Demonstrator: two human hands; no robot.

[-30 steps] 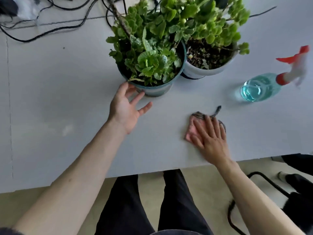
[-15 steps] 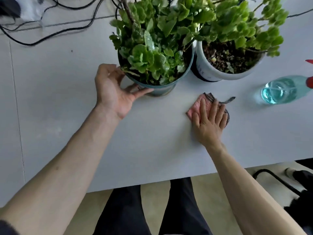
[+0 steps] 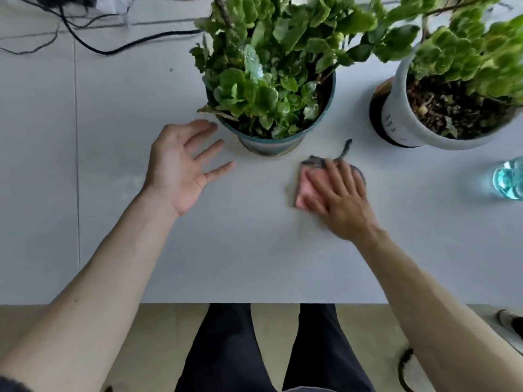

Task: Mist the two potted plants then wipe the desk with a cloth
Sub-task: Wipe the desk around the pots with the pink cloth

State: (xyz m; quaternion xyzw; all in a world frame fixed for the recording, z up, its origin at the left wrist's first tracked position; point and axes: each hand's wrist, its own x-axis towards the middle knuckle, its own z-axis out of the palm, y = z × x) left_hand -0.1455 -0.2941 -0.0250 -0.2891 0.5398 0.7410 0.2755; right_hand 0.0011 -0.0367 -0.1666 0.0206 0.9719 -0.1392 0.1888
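A leafy plant in a teal pot (image 3: 271,142) stands at the middle of the white desk (image 3: 240,264). A second plant in a white pot (image 3: 402,125) stands apart from it at the right. My left hand (image 3: 184,168) hovers open, palm up, just left of the teal pot and clear of it. My right hand (image 3: 339,196) lies flat on a pink and grey cloth (image 3: 304,190), pressing it to the desk in front of the teal pot. The base of a clear spray bottle (image 3: 509,179) with blue liquid lies at the right edge.
Black cables (image 3: 113,43) run across the back left of the desk. A seam (image 3: 77,165) runs down the desk surface at the left. Below the front edge are my legs (image 3: 268,349) and a beige floor, with a shoe (image 3: 509,321) at the right.
My left hand has let go of the teal pot and drawn back, opening palm up. The two pots now stand apart. My right hand has stayed on the cloth.
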